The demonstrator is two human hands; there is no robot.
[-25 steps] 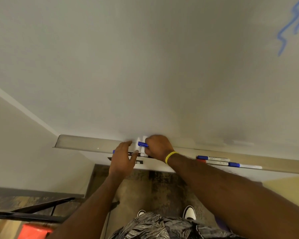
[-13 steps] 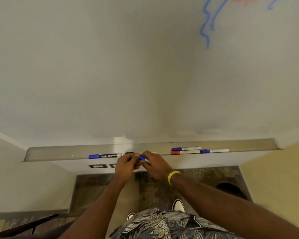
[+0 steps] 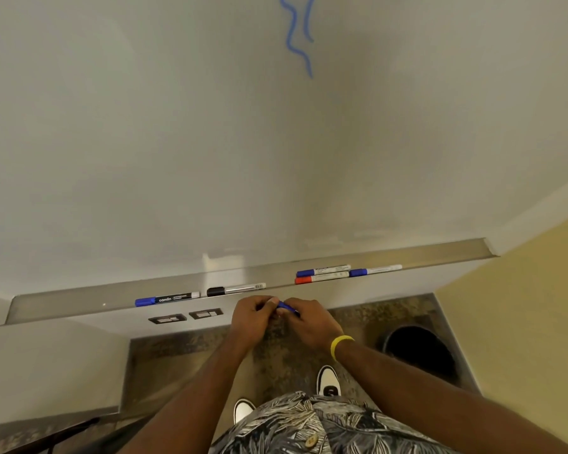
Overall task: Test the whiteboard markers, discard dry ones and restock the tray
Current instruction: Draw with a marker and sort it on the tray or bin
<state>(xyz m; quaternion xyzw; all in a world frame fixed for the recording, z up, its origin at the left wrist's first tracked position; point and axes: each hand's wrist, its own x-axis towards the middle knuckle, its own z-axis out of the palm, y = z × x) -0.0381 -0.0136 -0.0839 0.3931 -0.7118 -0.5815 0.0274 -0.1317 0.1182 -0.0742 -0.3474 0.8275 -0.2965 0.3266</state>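
Both hands have come away from the tray since a second ago, when they were up on its ledge, and they now sit together just below its front lip at the centre of the frame. The left hand (image 3: 252, 317) and the right hand (image 3: 310, 322) meet knuckle to knuckle around a blue marker (image 3: 287, 308). The left hand's thumb and fingers pinch one end while the right hand's fingers curl round the other. Only a short blue stretch shows between them, so I cannot tell whether the cap is on or off. A yellow wristband (image 3: 340, 347) circles the right wrist.

Behind the hands the metal tray (image 3: 63, 308) runs across the frame, rising toward the right. Five markers lie in it: a blue-capped camlin marker (image 3: 166, 299) left of centre, a black-capped marker (image 3: 235, 290) just beside it, then well to the right a blue-capped marker (image 3: 323, 270) touching a red-capped marker (image 3: 322, 277), with another blue-capped marker (image 3: 375, 271) at their right end.

Above, the whiteboard (image 3: 177, 126) fills most of the frame, with a blue scribble (image 3: 296, 37) at top centre. A dark round bin (image 3: 418, 348) stands on the mottled floor at lower right, near the person's white shoe (image 3: 328, 381). Two wall sockets (image 3: 187, 316) sit under the tray, left of the hands.
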